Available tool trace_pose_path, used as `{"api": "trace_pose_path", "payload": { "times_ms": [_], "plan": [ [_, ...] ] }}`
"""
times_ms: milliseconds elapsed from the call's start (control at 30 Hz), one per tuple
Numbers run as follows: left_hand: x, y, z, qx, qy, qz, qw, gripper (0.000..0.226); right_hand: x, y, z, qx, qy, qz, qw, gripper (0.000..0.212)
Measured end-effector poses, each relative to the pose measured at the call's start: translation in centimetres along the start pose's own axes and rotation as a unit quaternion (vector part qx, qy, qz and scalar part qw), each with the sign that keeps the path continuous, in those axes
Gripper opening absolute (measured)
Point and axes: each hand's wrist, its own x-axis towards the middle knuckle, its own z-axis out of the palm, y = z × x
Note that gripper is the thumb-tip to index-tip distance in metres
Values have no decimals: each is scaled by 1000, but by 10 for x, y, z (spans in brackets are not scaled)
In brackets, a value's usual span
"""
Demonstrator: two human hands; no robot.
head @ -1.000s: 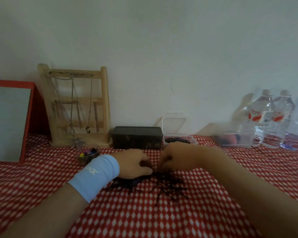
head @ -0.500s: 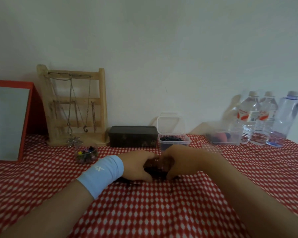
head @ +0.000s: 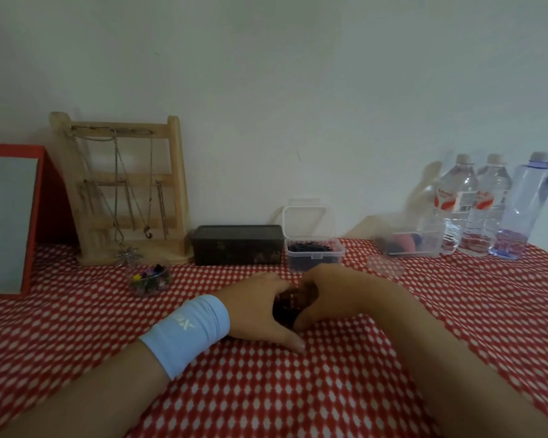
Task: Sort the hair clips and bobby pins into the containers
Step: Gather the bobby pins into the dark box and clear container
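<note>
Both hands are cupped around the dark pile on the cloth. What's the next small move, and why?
Probably lift the bobby pins and carry them to the open clear container. The left hand and right hand enclose the pile from both sides, and that container, just behind, lid up, already holds black pins.

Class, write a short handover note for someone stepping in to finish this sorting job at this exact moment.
Left hand and right hand: both cupped around the dark pin pile on the tablecloth.
Done: some black pins lie in the open clear box; colourful clips sit in the small round tub.
Left: lift the gathered pile, probably into the clear box behind it.
</note>
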Motion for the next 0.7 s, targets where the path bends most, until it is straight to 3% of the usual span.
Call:
{"api": "trace_pose_path", "payload": {
  "times_ms": [100, 167, 333, 533, 700],
  "plan": [
    [3, -4, 2, -67, 28, 15, 997, 55, 1, 0, 0, 21, 26, -6, 999, 40],
    [2, -9, 1, -85, 45, 11, 995, 47, -3, 3, -3, 31, 16, -6, 999, 36],
    [-2, -12, -3, -75, 67, 14, 995, 61, -5, 7, -7, 25, 6, -13, 1000, 20],
    [-11, -14, -2, -96, 67, 15, 993, 66, 2, -1, 2, 44, 63, -65, 995, 15],
    [-19, -26, 1, -54, 74, 3, 996, 72, -7, 9, -10, 12, 15, -29, 999, 18]
  ]
}}
